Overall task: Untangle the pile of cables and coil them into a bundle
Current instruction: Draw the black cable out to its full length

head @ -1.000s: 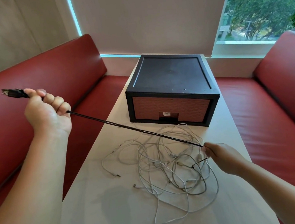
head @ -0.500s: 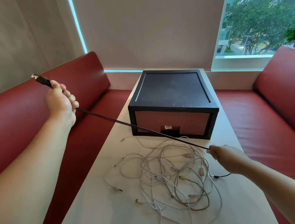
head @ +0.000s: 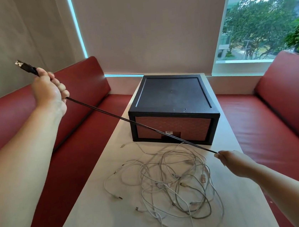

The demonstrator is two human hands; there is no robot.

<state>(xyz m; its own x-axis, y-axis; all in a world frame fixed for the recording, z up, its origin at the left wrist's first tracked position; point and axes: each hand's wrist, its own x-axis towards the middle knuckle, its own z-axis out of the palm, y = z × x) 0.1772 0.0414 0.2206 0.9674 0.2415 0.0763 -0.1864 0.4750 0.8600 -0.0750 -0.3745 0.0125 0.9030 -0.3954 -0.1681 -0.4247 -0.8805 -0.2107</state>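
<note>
A black cable runs taut between my two hands, clear of the table. My left hand is raised over the left bench and grips the cable near its USB plug, which sticks out past my fist. My right hand pinches the cable's other end just right of the pile. A tangled pile of white and grey cables lies on the white table, with several plug ends poking out of it.
A black box with a brick-pattern front stands on the table behind the pile. Red benches run along both sides of the table. A blind and a window lie beyond.
My left hand has lifted higher and further back, pulling the black cable out straight. The loose black tail by my right hand is gone from view. The camera has tilted up.
</note>
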